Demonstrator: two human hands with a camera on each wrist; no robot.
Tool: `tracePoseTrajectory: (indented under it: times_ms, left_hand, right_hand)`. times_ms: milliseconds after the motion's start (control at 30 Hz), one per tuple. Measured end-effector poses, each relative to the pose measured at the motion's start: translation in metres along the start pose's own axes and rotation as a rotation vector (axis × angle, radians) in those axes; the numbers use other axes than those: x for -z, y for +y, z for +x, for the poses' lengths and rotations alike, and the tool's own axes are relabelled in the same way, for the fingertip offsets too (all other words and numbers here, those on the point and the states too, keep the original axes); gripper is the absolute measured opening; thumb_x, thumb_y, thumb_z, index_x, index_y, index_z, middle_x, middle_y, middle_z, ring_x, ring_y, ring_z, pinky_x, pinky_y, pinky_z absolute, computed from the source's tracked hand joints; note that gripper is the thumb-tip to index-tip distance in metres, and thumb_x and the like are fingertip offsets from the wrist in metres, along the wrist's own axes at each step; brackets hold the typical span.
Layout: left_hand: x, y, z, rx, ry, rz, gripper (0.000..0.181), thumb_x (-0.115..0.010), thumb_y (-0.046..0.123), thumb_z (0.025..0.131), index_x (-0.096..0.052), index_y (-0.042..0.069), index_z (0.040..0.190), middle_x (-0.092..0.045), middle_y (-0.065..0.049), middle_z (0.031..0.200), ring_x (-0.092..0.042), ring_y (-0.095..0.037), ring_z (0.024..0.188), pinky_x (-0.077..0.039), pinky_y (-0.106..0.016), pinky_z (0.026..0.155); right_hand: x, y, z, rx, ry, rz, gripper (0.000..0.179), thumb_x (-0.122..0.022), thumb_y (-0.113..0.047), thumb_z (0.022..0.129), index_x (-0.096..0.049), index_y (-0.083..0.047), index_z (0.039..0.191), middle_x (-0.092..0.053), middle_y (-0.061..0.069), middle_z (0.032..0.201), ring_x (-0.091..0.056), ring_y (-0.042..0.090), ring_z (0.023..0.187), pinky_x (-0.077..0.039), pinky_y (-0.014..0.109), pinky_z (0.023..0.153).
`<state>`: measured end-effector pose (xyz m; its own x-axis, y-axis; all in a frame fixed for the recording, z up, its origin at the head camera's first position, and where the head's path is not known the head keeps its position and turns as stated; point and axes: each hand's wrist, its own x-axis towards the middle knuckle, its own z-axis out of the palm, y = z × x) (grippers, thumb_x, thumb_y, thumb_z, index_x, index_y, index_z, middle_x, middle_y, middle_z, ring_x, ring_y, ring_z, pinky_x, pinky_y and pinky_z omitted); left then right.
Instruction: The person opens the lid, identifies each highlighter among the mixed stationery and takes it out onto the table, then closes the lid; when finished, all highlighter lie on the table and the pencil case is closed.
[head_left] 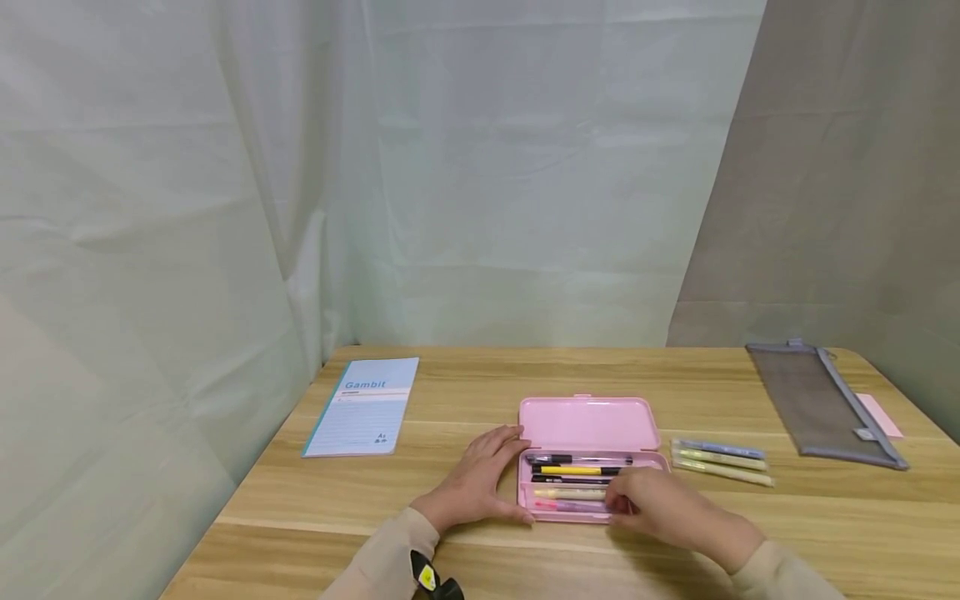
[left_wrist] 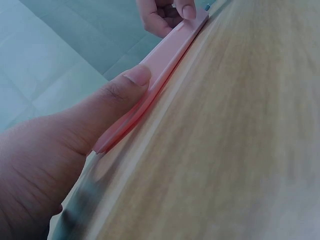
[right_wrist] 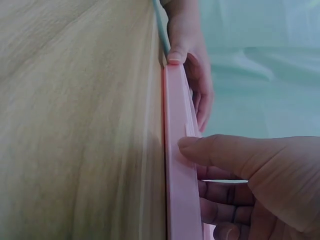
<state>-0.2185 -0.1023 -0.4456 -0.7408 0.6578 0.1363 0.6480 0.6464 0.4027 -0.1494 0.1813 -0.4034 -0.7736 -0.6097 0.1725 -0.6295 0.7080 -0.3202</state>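
A pink pencil case (head_left: pixel 587 423) lies on the table with its lid folded back. Inside are several pens, among them a yellow-and-black pen (head_left: pixel 570 471), a cream highlighter (head_left: pixel 570 494) and a purple highlighter with a pink tip (head_left: pixel 573 506). My left hand (head_left: pixel 480 475) holds the case's left end, its thumb (left_wrist: pixel 137 76) at the front corner and its fingers by the hinge side. At the right end my right hand (head_left: pixel 660 504) grips the front wall, thumb (right_wrist: pixel 195 147) outside and curled fingers over the rim, covering the highlighters' right ends.
Three highlighters (head_left: pixel 720 462) lie side by side to the right of the case. Farther right are a grey mesh zip pouch (head_left: pixel 813 400) and a pink slip (head_left: pixel 879 415) partly under it. A light blue notebook (head_left: pixel 363 408) lies at the left. Curtains (head_left: pixel 525 208) hang behind the table.
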Motion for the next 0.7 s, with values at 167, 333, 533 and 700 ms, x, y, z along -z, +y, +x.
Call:
tracePoseTrajectory:
  times_ms: [167,333,533,700]
  left_hand:
    - [-0.0002,-0.0004,0.0000,0.008,-0.003,0.005,0.098,-0.077,0.065,0.064,-0.041,0.022,0.144,-0.027,0.002,0.158,-0.026,-0.026,0.145,-0.024,-0.051,0.120]
    - [-0.0015,-0.0004,-0.0005,-0.005,0.005,0.004,0.098,-0.078,0.065,0.064,-0.041,0.022,0.144,-0.029,0.000,0.157,-0.027,-0.027,0.145,-0.025,-0.052,0.119]
    - [-0.0022,-0.0010,0.0003,-0.008,0.013,0.016,0.098,-0.078,0.065,0.063,-0.042,0.022,0.143,-0.029,0.001,0.157,-0.028,-0.026,0.144,-0.024,-0.050,0.119]
    - [-0.0022,-0.0015,0.0008,-0.008,0.016,0.025,0.098,-0.078,0.065,0.063,-0.042,0.022,0.143,-0.029,0.002,0.157,-0.028,-0.025,0.145,-0.024,-0.049,0.120]
  right_hand:
    - [-0.0025,-0.0012,0.0014,-0.009,0.005,-0.019,0.014,-0.079,-0.016,0.076,-0.065,-0.017,0.076,-0.051,-0.014,0.069,-0.040,-0.006,0.063,-0.038,0.013,0.053]
    - [-0.0030,-0.0006,0.0018,-0.025,-0.004,-0.026,0.017,-0.080,-0.016,0.075,-0.063,-0.018,0.075,-0.050,-0.014,0.071,-0.039,-0.006,0.064,-0.039,0.013,0.054]
    - [-0.0032,0.0005,0.0018,0.000,0.019,-0.032,0.023,-0.081,-0.014,0.074,-0.058,-0.018,0.074,-0.047,-0.014,0.069,-0.037,-0.006,0.064,-0.036,0.012,0.053]
    - [-0.0001,0.0011,0.0027,-0.032,0.001,0.038,0.021,-0.079,-0.013,0.076,-0.059,-0.018,0.075,-0.047,-0.015,0.067,-0.037,-0.006,0.064,-0.036,0.012,0.053]
